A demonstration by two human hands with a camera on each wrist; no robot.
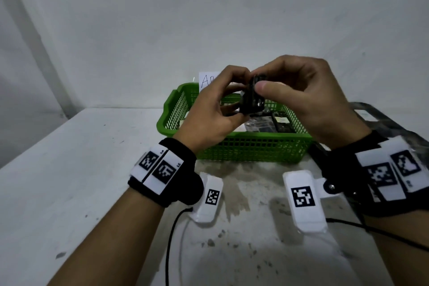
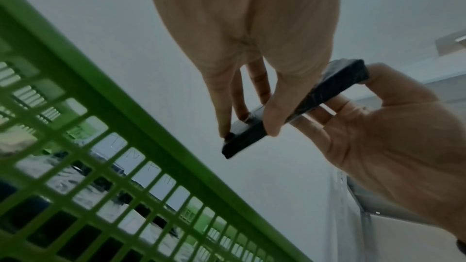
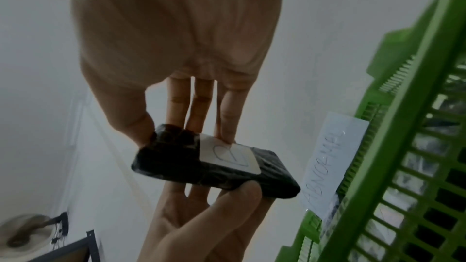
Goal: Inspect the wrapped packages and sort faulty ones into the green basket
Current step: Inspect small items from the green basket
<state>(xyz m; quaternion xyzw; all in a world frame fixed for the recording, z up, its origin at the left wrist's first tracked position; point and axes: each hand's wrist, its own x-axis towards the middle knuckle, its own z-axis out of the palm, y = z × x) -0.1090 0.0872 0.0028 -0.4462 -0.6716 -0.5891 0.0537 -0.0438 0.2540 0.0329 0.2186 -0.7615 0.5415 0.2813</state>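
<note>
A small black plastic-wrapped package is held up over the green basket between both hands. My left hand pinches its lower left end, and my right hand grips its upper end with thumb and fingers. In the right wrist view the package shows a white label with a handwritten letter. The left wrist view shows the package's thin edge above the basket rim. Several wrapped packages lie inside the basket.
A handwritten paper sign is fixed to the basket's far wall. A dark tray sits right of the basket. Two white marker tags and cables hang below my wrists. White walls enclose the table at back and left.
</note>
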